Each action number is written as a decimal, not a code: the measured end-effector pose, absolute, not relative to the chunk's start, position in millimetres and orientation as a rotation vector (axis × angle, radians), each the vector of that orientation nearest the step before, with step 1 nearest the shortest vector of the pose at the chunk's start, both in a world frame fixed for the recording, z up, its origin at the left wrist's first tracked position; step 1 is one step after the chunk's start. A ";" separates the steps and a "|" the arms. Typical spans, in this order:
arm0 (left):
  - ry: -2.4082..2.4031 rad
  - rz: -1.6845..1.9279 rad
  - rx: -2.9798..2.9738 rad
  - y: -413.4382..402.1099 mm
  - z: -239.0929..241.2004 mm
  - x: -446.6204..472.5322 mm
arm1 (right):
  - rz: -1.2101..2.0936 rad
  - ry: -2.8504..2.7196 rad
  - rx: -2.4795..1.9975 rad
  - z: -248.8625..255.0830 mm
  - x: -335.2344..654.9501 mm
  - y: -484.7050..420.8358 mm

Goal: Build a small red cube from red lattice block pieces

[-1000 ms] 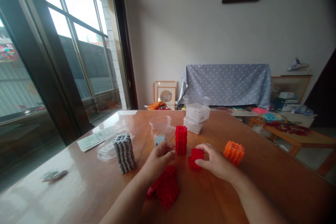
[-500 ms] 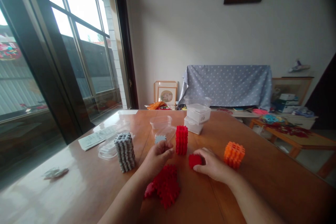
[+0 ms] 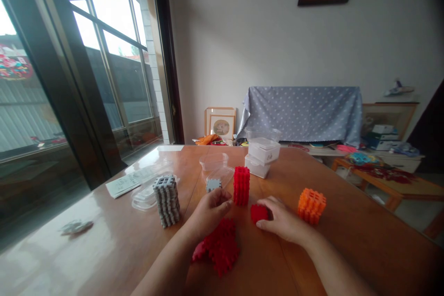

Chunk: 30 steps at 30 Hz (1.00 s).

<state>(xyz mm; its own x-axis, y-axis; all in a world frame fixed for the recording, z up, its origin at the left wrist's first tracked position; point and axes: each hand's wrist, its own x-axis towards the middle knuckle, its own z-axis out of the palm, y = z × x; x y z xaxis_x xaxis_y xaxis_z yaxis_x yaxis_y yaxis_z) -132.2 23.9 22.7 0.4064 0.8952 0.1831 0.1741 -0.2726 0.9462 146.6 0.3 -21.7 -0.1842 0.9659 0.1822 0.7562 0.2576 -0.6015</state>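
Note:
My right hand [image 3: 282, 222] rests on the wooden table [image 3: 347, 240] with its fingers curled round a small red toothed block [image 3: 258, 212]. My left hand [image 3: 210, 210] is closed in a loose fist just left of the tall red stack of tiles [image 3: 241, 185]; what it holds is hidden. A heap of loose red toothed tiles [image 3: 222, 246] lies under my left wrist. An orange cube [image 3: 311, 205] of the same tiles stands to the right of my right hand. A tall grey stack [image 3: 167, 200] stands to the left.
Clear plastic tubs and lids [image 3: 262, 151] stand behind the red stack, with a small grey cube [image 3: 212, 184] beside them. A paper sheet [image 3: 123, 186] and a crumpled wrapper [image 3: 75, 226] lie at the left. A window is on the left, a covered sofa behind.
My right hand has lowered the red block from a tilted hold onto the table and drawn in over it. My left hand has barely moved.

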 end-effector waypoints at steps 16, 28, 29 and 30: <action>0.979 0.169 2.648 -8.4 31.5 -129.7 | 0.356 -1.657 -1.381 -15.0 144.1 6.6; 1.009 0.599 2.382 -4.5 36.4 -123.5 | 0.463 -1.710 -1.269 -2.6 116.7 -11.8; 0.985 0.678 2.353 -4.5 36.9 -122.3 | 0.522 -1.707 -1.254 -0.1 113.1 -14.7; 0.965 0.745 2.327 -4.5 37.3 -120.9 | 0.596 -1.703 -1.235 2.3 109.4 -17.6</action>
<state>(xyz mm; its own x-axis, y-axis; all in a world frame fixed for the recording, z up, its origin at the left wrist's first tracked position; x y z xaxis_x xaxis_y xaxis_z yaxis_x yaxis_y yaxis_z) -120.9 -4.5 37.3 0.5974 0.7481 0.2888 0.4688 -0.6180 0.6311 109.4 -17.6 2.3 -0.0743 0.9167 0.3926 0.4718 0.3792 -0.7960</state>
